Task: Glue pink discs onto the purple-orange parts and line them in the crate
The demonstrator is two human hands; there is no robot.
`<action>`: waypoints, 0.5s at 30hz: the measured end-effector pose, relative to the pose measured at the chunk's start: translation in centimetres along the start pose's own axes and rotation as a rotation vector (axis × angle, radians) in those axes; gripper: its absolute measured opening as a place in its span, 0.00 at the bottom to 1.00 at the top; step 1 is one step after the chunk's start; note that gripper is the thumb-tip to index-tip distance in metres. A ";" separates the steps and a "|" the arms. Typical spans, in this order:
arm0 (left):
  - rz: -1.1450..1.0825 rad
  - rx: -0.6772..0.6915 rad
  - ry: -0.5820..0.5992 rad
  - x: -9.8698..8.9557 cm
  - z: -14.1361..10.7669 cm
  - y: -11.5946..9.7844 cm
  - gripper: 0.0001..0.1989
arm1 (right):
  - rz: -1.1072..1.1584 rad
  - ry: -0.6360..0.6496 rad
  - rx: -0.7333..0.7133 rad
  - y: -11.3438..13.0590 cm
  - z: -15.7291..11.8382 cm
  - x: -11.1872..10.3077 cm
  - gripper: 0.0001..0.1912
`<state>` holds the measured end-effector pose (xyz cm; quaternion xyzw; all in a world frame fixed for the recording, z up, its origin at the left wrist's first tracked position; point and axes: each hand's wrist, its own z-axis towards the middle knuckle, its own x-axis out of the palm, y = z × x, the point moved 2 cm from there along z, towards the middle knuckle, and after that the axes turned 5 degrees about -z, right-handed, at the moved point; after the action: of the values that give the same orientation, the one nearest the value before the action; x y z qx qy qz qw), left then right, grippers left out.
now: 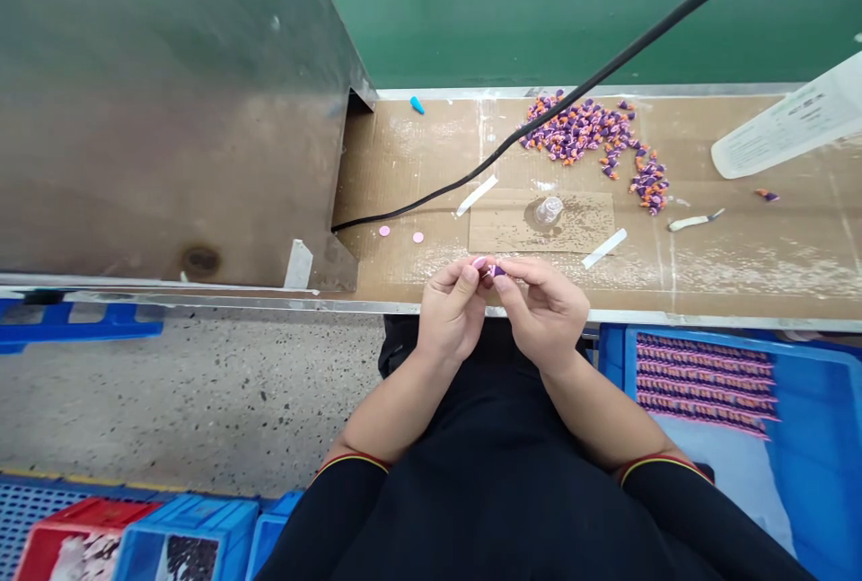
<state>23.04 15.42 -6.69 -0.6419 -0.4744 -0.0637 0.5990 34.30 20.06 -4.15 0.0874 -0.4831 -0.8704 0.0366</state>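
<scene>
My left hand (454, 304) pinches a small pink disc (479, 263) between thumb and fingertips, over the front edge of the bench. Close against it, my right hand (544, 304) holds a small purple piece (496, 271) with pink and white on it. The two pieces are nearly touching. Two more pink discs (383, 231) lie flat on the cardboard to the left. Beyond my hands a small clear container (549, 210) stands on a wet cardboard sheet (498, 231). A pile of purple, pink and orange pieces (572, 130) lies at the back.
A metal box (168, 114) covers the left side, with a black cable (485, 163) crossing above the bench. White bottle (787, 118) at right; thin brush-like tool (693, 221) nearer. Blue tray (814, 419) with rows of pieces sits below right; bins (195, 518) stand on the lower left.
</scene>
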 end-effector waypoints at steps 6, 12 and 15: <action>0.007 0.020 0.002 0.3 -0.4 -0.1 0.20 | -0.138 -0.029 -0.149 0.0 0.1 0.0 0.12; 0.048 0.080 0.014 0.1 -0.5 0.2 0.19 | -0.134 -0.047 -0.112 0.0 0.0 0.0 0.10; 0.083 0.135 -0.012 0.2 -0.6 0.4 0.19 | -0.138 -0.046 -0.137 -0.1 0.0 0.0 0.12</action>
<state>23.67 15.14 -6.64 -0.6195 -0.4541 -0.0026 0.6403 34.27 20.12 -4.19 0.0975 -0.4160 -0.9036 -0.0287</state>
